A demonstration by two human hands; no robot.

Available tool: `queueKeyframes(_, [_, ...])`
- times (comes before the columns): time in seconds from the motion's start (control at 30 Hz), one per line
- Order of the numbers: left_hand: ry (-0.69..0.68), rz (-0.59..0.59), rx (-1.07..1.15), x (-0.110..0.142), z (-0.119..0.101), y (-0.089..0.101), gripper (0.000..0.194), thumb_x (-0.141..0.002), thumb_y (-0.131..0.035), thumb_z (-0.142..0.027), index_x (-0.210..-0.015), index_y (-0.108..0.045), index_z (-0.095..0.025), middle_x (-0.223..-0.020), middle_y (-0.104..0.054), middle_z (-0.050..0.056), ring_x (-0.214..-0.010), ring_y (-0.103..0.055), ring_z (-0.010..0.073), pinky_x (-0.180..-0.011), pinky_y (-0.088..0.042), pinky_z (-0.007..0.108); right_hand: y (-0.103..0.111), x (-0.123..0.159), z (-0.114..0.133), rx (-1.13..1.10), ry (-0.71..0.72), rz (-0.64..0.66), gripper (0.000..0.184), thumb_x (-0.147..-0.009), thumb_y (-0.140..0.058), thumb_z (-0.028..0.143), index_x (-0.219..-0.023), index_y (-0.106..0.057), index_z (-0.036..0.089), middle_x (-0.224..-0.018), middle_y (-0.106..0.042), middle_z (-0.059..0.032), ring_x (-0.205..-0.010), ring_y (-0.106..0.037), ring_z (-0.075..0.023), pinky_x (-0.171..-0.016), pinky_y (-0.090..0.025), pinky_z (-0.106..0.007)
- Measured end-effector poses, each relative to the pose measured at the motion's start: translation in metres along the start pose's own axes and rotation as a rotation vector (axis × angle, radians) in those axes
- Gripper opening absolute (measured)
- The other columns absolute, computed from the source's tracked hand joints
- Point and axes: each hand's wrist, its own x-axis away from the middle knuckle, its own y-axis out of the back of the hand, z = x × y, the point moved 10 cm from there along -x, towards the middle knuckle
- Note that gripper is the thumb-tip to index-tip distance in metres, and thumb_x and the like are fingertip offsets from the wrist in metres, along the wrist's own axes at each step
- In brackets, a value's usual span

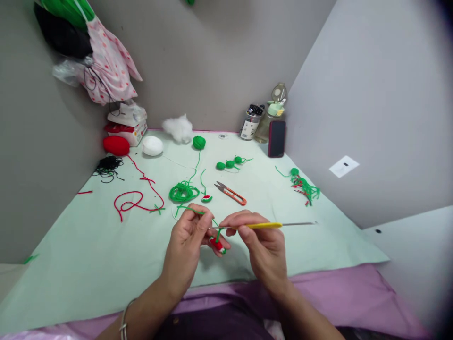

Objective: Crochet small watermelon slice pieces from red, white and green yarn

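My right hand grips a crochet hook by its yellow handle, one metal end pointing right and the other reaching toward my left hand. Green yarn loops round the hook's left end. My left hand is closed, thumb against forefinger, pinching the yarn by the hook tip. Below that hangs a small red, white and green crochet piece against the left fingers. Just beyond my hands lie a similar small crochet piece and orange-handled thread snips.
Green yarn coils, red yarn and black scraps lie on the pale cloth. Behind are a red ball, white ball, stuffing, green balls and a phone. Green scraps lie right.
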Motion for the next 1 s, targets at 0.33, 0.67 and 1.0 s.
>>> queueKeyframes(0.33, [0.148,0.018,0.161,0.000,0.011,-0.006,0.031,-0.086,-0.086,-0.040,-0.087,-0.061,-0.020,-0.066,-0.056,-0.008,-0.054,-0.058,0.0088,-0.050,-0.052,0.017,-0.009,0.029,0.027,0.477,0.400,0.056,0.049,-0.099,-0.065,0.007,-0.139,-0.073,0.033,-0.111,-0.078,-0.0084,-0.093,-0.078,-0.0221,-0.072,-0.068,-0.034])
queueKeyframes(0.67, [0.234,0.100,0.203,-0.004,0.007,-0.002,0.024,-0.093,-0.080,-0.030,-0.084,-0.060,-0.019,-0.065,-0.054,-0.009,-0.052,-0.067,0.0087,-0.048,-0.047,0.015,0.021,0.001,-0.004,-0.026,-0.019,-0.077,0.018,-0.105,-0.064,0.023,-0.102,-0.081,0.023,-0.086,-0.076,-0.0046,-0.074,-0.070,-0.0183,-0.068,-0.059,-0.034])
queueKeyframes(1.0, [0.201,0.195,0.117,0.003,0.005,-0.016,0.028,-0.088,-0.086,-0.038,-0.082,-0.064,-0.021,-0.062,-0.067,-0.004,-0.057,-0.068,0.0118,-0.054,-0.052,0.018,0.030,-0.007,-0.039,-0.355,-0.428,-0.114,0.022,-0.092,-0.076,0.036,-0.079,-0.072,0.019,-0.066,-0.063,0.0007,-0.051,-0.055,-0.0121,-0.051,-0.049,-0.026])
